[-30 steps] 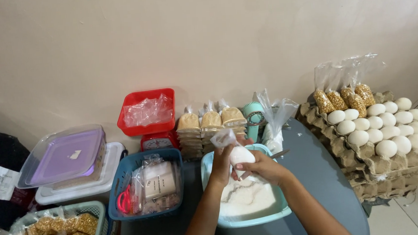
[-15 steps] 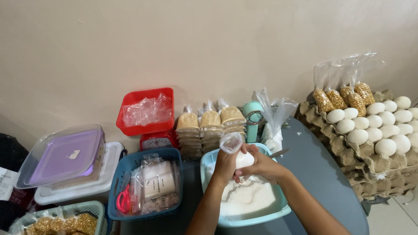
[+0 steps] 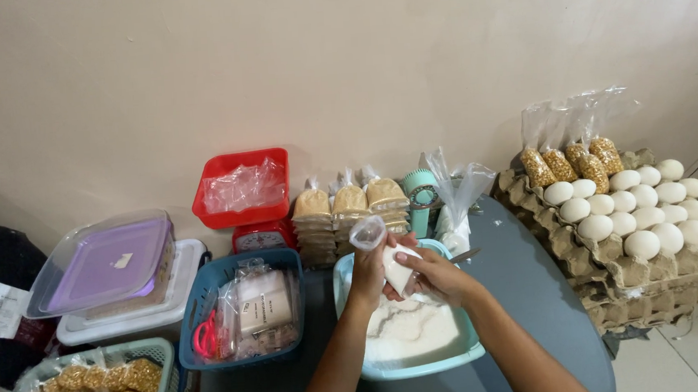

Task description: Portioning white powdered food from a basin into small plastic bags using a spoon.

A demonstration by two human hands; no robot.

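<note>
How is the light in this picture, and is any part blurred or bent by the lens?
Head view: soft, even light, faint shadows on the wall; the hands, left and right, and the small plastic bag look sharp; mild glare on the clear lid; wide-lens bending shows near the egg trays.

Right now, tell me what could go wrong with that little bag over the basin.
The small clear bag of white powder is open at the top, held by the left hand and right hand; a tilt could spill powder past the light blue basin onto the grey table. The stacked egg trays sit close by the right forearm; a wide elbow swing might knock them.
</note>
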